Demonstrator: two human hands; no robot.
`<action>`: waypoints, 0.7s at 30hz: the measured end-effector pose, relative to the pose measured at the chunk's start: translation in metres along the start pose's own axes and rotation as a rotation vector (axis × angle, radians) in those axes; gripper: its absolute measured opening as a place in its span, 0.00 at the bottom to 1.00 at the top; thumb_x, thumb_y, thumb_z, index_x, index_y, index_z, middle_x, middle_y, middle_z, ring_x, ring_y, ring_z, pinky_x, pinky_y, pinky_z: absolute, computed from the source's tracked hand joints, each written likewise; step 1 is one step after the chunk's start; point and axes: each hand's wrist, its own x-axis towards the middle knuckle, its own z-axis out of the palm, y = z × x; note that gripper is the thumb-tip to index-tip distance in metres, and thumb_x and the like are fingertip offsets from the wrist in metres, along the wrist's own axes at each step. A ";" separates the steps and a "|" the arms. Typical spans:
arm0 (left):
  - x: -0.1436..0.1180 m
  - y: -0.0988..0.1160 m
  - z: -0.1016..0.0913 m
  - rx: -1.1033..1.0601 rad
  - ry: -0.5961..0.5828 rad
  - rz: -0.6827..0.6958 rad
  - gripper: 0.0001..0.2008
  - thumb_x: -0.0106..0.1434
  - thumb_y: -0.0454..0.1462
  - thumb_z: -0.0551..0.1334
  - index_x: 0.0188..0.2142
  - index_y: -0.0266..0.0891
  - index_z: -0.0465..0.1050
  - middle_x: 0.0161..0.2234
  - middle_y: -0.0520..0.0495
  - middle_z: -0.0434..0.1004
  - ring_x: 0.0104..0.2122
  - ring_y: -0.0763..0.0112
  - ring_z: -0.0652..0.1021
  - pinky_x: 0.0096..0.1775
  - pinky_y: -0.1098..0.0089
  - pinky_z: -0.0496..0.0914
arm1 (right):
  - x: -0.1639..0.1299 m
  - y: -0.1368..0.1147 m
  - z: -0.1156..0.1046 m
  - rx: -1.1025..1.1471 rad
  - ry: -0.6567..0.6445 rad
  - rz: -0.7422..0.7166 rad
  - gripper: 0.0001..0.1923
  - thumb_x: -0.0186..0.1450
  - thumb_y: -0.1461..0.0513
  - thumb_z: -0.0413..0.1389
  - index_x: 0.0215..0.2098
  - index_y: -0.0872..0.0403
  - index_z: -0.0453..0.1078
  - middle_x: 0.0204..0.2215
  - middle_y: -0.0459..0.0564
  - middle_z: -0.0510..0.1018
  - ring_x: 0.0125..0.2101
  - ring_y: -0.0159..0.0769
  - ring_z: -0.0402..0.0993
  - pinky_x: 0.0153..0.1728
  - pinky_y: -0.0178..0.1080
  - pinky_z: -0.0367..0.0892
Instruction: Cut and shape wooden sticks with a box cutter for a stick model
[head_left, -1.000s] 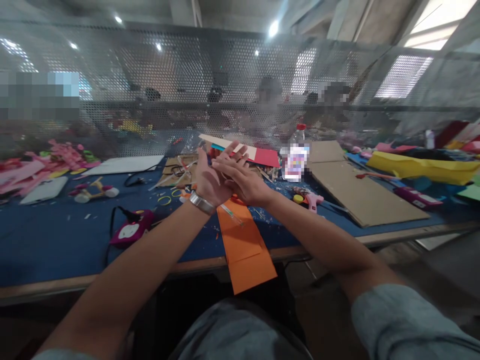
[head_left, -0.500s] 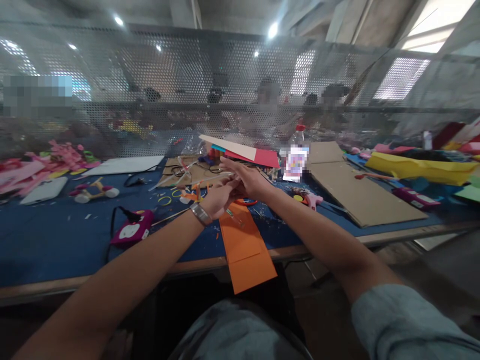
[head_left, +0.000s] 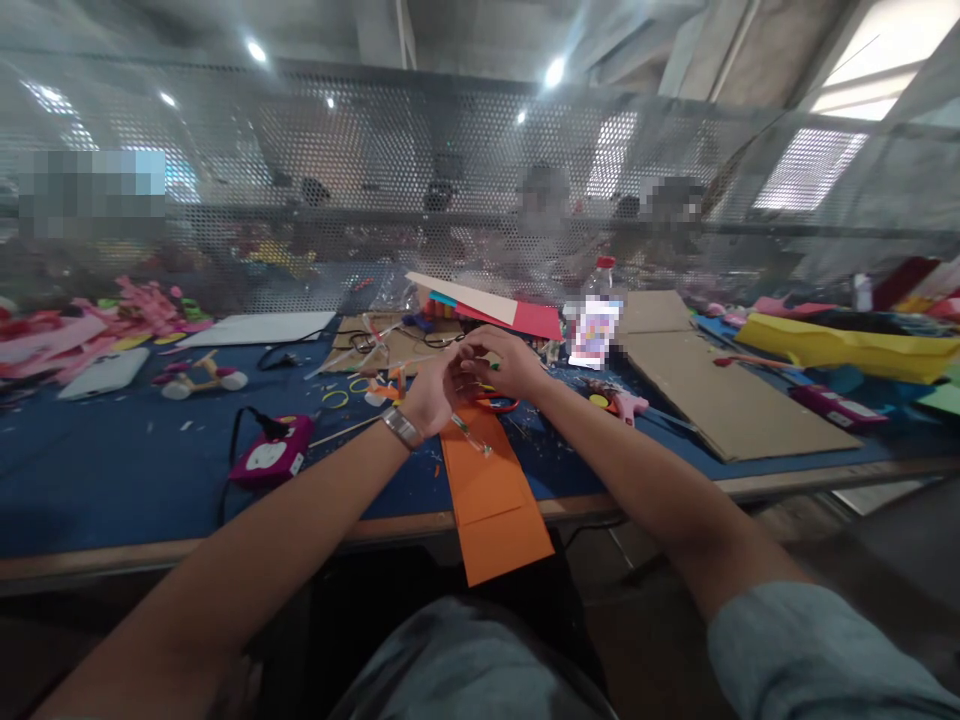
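My left hand (head_left: 433, 392), with a metal watch band at the wrist, is curled, its fingertips meeting those of my right hand. My right hand (head_left: 504, 362) arches over from the other side, fingers bent down and closed. Whatever is pinched between them is hidden or too small to name. Just below lies a folded strip of orange paper (head_left: 491, 490), hanging over the table's front edge. On its upper part is a thin clear piece with green on it (head_left: 472, 437). Red-handled scissors (head_left: 498, 403) show partly beneath my right hand.
On the left sit a purple box with a cable (head_left: 271, 455) and a small wheeled model (head_left: 199, 376). A pink glue gun (head_left: 628, 405), a cardboard sheet (head_left: 739, 395) and a red-capped bottle (head_left: 604, 275) stand right. A perforated screen (head_left: 360, 180) runs behind.
The raised, stretched fingers of my right hand have bent down toward my left hand. The view has shifted slightly; the orange paper stays in place.
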 end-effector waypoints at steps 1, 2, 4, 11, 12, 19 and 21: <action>0.001 0.000 0.000 -0.004 0.005 -0.003 0.17 0.76 0.48 0.65 0.53 0.37 0.77 0.48 0.43 0.82 0.42 0.65 0.82 0.44 0.61 0.81 | 0.000 0.000 0.001 0.000 0.006 0.001 0.12 0.74 0.55 0.61 0.50 0.54 0.79 0.49 0.59 0.83 0.50 0.45 0.80 0.53 0.48 0.77; 0.001 0.000 0.000 -0.006 0.010 -0.007 0.18 0.76 0.48 0.65 0.54 0.37 0.77 0.49 0.43 0.81 0.43 0.64 0.83 0.45 0.60 0.81 | -0.001 0.000 0.002 0.001 0.010 0.001 0.12 0.73 0.55 0.61 0.49 0.53 0.79 0.49 0.59 0.83 0.49 0.45 0.80 0.52 0.48 0.77; 0.001 0.000 -0.001 -0.005 0.020 -0.014 0.18 0.75 0.47 0.66 0.56 0.37 0.76 0.52 0.42 0.81 0.45 0.63 0.83 0.46 0.58 0.82 | -0.002 0.000 0.003 0.003 0.015 0.001 0.12 0.73 0.55 0.62 0.49 0.53 0.79 0.50 0.59 0.83 0.49 0.45 0.80 0.51 0.47 0.77; 0.002 -0.001 -0.002 -0.006 0.029 -0.009 0.17 0.75 0.44 0.67 0.57 0.37 0.76 0.52 0.42 0.81 0.46 0.63 0.83 0.46 0.59 0.82 | -0.003 0.002 0.004 0.044 0.026 -0.024 0.23 0.71 0.47 0.64 0.55 0.55 0.78 0.51 0.61 0.82 0.50 0.47 0.79 0.51 0.48 0.77; 0.002 0.000 -0.002 -0.009 0.028 -0.011 0.17 0.75 0.44 0.67 0.57 0.37 0.76 0.52 0.42 0.81 0.46 0.63 0.83 0.46 0.59 0.82 | -0.003 0.001 0.005 0.051 0.028 -0.022 0.22 0.72 0.47 0.62 0.55 0.55 0.77 0.51 0.61 0.82 0.50 0.46 0.79 0.51 0.47 0.78; 0.004 0.000 -0.003 -0.007 0.037 -0.025 0.20 0.75 0.46 0.66 0.60 0.38 0.75 0.57 0.40 0.79 0.51 0.58 0.82 0.52 0.53 0.81 | -0.003 0.004 0.010 0.057 0.061 0.036 0.14 0.73 0.52 0.61 0.49 0.53 0.78 0.49 0.59 0.81 0.47 0.44 0.79 0.44 0.44 0.78; 0.005 0.000 -0.004 0.005 0.040 -0.023 0.20 0.75 0.46 0.66 0.60 0.38 0.75 0.58 0.40 0.79 0.52 0.58 0.82 0.52 0.53 0.81 | -0.003 0.006 0.011 0.057 0.060 0.048 0.14 0.72 0.53 0.62 0.50 0.53 0.78 0.49 0.59 0.81 0.46 0.44 0.79 0.44 0.45 0.78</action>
